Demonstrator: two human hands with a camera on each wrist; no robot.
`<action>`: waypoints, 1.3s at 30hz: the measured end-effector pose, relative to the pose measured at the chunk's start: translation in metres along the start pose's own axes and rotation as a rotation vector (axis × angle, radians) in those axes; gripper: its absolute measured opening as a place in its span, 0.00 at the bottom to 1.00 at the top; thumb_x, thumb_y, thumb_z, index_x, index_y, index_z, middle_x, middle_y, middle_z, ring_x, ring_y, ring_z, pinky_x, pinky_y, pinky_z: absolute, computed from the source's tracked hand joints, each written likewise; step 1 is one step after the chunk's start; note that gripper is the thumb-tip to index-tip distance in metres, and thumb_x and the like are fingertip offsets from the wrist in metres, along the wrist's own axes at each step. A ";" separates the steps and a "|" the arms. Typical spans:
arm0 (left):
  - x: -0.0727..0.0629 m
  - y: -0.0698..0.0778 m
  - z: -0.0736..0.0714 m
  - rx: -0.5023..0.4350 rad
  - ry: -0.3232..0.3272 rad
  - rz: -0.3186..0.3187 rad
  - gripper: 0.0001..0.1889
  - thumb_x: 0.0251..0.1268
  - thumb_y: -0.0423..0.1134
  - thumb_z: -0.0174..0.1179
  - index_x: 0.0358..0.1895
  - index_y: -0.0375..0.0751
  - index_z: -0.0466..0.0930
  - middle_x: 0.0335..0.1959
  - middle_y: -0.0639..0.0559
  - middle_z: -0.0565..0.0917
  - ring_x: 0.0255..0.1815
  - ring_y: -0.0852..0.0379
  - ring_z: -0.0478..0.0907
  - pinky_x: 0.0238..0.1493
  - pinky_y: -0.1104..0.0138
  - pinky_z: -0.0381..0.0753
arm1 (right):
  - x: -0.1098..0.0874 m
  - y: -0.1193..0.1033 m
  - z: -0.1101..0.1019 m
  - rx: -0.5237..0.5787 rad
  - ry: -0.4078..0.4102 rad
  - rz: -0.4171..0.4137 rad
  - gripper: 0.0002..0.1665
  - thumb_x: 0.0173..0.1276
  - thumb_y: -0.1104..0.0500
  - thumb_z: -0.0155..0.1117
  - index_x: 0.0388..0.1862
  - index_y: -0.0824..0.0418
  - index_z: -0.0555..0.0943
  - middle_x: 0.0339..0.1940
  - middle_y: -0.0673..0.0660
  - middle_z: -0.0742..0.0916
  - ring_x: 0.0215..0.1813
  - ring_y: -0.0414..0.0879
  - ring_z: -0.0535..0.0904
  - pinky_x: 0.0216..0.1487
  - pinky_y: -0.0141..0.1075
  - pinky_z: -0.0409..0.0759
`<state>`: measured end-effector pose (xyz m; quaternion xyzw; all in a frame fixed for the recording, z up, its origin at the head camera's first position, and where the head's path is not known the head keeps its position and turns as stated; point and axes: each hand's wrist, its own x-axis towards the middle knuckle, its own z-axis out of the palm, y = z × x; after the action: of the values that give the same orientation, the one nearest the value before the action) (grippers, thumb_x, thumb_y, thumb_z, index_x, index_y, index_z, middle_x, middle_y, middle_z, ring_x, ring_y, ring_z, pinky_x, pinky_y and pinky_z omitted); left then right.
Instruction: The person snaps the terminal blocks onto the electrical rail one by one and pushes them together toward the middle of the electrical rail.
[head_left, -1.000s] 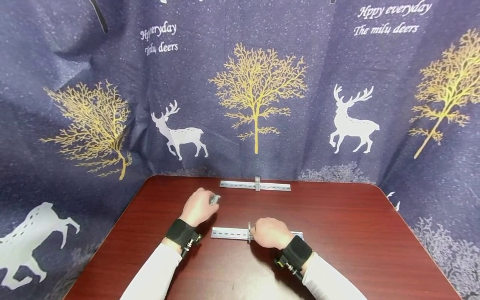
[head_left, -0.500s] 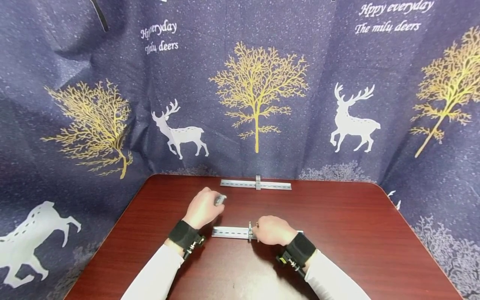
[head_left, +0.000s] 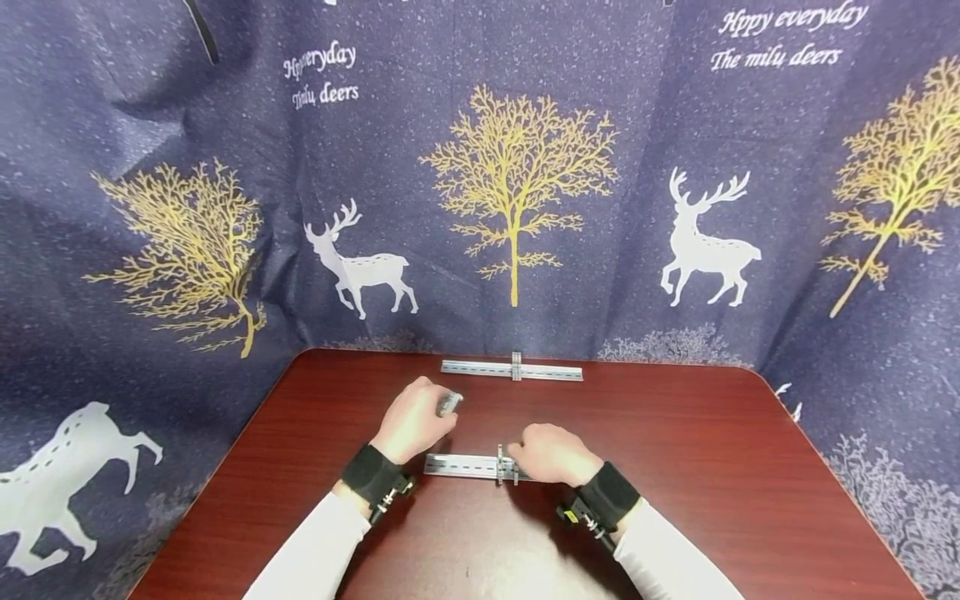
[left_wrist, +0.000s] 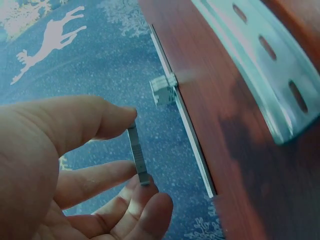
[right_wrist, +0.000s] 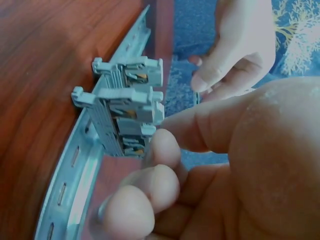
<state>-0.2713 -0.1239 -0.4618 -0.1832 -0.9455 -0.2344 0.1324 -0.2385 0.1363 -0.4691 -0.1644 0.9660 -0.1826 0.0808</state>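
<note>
My left hand [head_left: 415,419] pinches a thin grey terminal block [left_wrist: 136,155] between thumb and fingertips, above the table. Below and to its right lies the near slotted metal DIN rail [head_left: 457,466]. Grey terminal blocks [right_wrist: 122,97] stand clipped across that rail, a narrow gap showing between two of them. Beside these blocks is my right hand [head_left: 553,454], its fingers [right_wrist: 129,212] loosely curled and the fingertips right at the side of the nearest block. In the head view this hand covers the rail's right part.
A second DIN rail [head_left: 476,368] lies along the table's back edge, with grey terminal blocks [head_left: 516,367] at its middle. The dark red table [head_left: 675,467] has rounded back corners. A blue curtain [head_left: 585,208] with deer and trees hangs behind it.
My left hand has moved right with the terminal block, closer to the near rail. The right hand has shifted slightly up and right, so a block beside its fingers shows more.
</note>
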 end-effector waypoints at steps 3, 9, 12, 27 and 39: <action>-0.001 0.004 0.001 -0.001 0.002 0.031 0.09 0.60 0.38 0.76 0.43 0.42 0.93 0.33 0.53 0.80 0.34 0.55 0.75 0.37 0.58 0.80 | 0.002 0.002 -0.002 0.029 0.039 0.004 0.21 0.82 0.48 0.59 0.26 0.52 0.83 0.36 0.54 0.91 0.46 0.58 0.91 0.51 0.57 0.87; -0.003 0.016 0.003 -0.008 0.003 0.096 0.12 0.60 0.40 0.77 0.47 0.44 0.94 0.35 0.52 0.82 0.35 0.57 0.75 0.38 0.62 0.79 | 0.004 0.003 -0.006 0.086 0.085 0.021 0.20 0.85 0.48 0.57 0.33 0.55 0.84 0.32 0.53 0.87 0.40 0.52 0.87 0.51 0.55 0.85; -0.004 0.022 0.002 -0.025 0.004 0.132 0.14 0.61 0.40 0.77 0.49 0.43 0.94 0.37 0.51 0.83 0.36 0.57 0.76 0.39 0.62 0.79 | 0.004 0.002 -0.008 0.132 0.097 0.006 0.20 0.88 0.48 0.55 0.34 0.56 0.81 0.28 0.52 0.81 0.35 0.50 0.81 0.48 0.52 0.81; -0.011 0.041 0.003 -0.086 0.010 0.283 0.16 0.60 0.37 0.78 0.51 0.38 0.94 0.40 0.50 0.85 0.41 0.56 0.80 0.44 0.61 0.83 | 0.010 0.005 -0.006 0.405 0.138 -0.053 0.26 0.92 0.43 0.48 0.38 0.58 0.80 0.28 0.51 0.80 0.30 0.45 0.76 0.37 0.43 0.76; -0.013 0.047 0.003 -0.104 -0.014 0.359 0.14 0.60 0.35 0.78 0.49 0.41 0.93 0.40 0.54 0.83 0.41 0.58 0.78 0.44 0.64 0.81 | 0.010 0.004 -0.004 0.527 0.078 -0.076 0.27 0.92 0.43 0.49 0.36 0.59 0.79 0.28 0.51 0.79 0.29 0.45 0.76 0.34 0.40 0.75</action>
<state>-0.2408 -0.0877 -0.4507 -0.3570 -0.8852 -0.2543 0.1559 -0.2500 0.1372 -0.4683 -0.1667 0.8807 -0.4367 0.0766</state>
